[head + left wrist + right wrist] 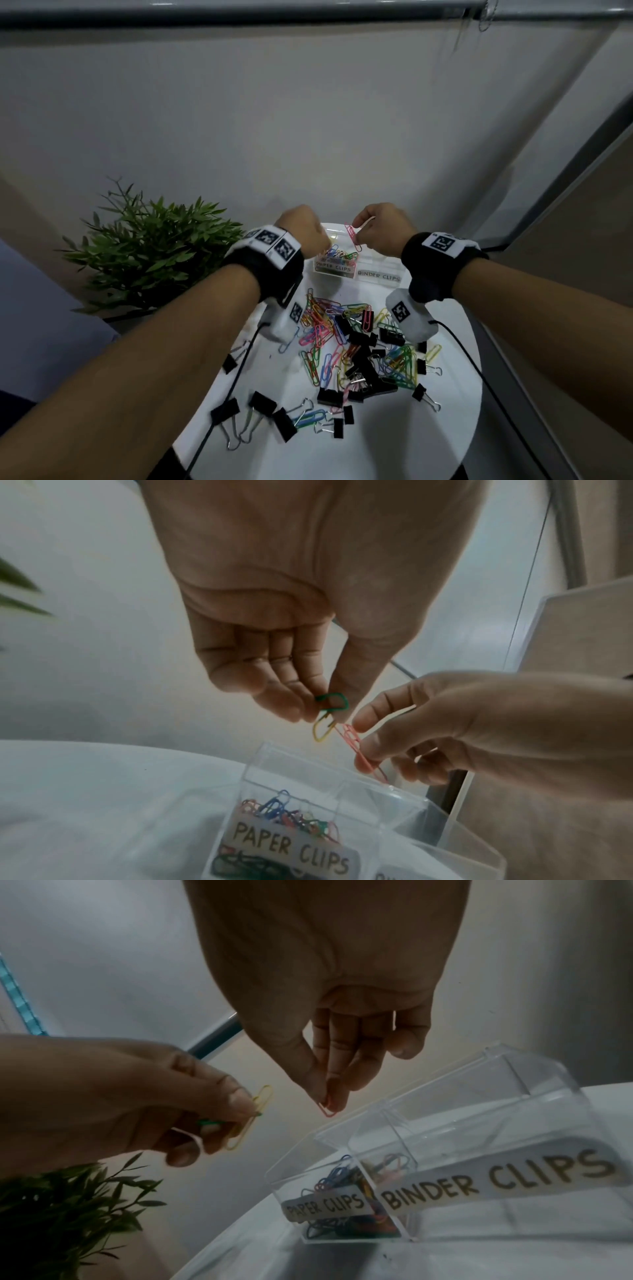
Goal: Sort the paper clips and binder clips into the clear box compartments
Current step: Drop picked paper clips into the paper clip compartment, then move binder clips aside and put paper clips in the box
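Above the clear box point(376, 270), my left hand point(303, 233) pinches a green paper clip point(334, 700) and a yellow paper clip point(322, 730) between thumb and fingertips. Close beside it, my right hand point(380, 228) pinches a pink paper clip point(352, 236) that hangs down over the box. The box's left compartment, labelled PAPER CLIPS point(291, 845), holds several coloured clips. The right compartment, labelled BINDER CLIPS point(496, 1180), looks bare inside. The wrist views show the yellow clip point(251, 1118) and the pink clip point(327, 1110) apart from each other.
A mixed pile of coloured paper clips and black binder clips point(359, 353) lies on the round white table point(445, 428) nearer me. More binder clips point(260, 414) lie at the front left. A green plant point(150, 253) stands left of the table. Cables run from both wristbands.
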### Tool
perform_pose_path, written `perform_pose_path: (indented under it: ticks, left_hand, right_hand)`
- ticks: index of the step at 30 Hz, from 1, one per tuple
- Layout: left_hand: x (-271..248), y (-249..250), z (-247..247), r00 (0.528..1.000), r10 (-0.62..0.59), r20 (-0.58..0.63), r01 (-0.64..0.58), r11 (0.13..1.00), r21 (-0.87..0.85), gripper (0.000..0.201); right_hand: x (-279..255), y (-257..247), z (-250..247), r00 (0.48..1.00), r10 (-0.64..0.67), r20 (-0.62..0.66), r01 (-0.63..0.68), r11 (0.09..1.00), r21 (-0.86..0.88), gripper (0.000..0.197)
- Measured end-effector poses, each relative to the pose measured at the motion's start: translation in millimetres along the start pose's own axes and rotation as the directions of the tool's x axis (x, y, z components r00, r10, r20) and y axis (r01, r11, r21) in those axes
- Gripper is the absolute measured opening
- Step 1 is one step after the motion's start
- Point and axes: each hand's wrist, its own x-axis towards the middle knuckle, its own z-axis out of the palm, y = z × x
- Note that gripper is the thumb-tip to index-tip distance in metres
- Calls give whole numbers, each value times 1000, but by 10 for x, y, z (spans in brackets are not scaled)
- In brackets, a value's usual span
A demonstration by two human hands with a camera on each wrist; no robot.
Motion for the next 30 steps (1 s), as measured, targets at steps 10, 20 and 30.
perform_pose_path:
  ticks: [10, 20, 30]
  left_hand:
    - [338, 102, 386, 999, 30, 11, -32, 974, 224, 17]
    - [75, 21, 326, 992, 124, -33, -118, 984, 135, 27]
    - [-1669, -389, 445, 947, 241, 212, -267, 958, 102, 9]
  right_hand:
    - [79, 27, 208, 1000, 20, 13, -19, 994, -109, 14]
    - [-159, 88, 163, 997, -73, 25, 76, 992, -103, 14]
    - [-1774, 425, -59, 926, -250, 283, 331, 897, -293, 12]
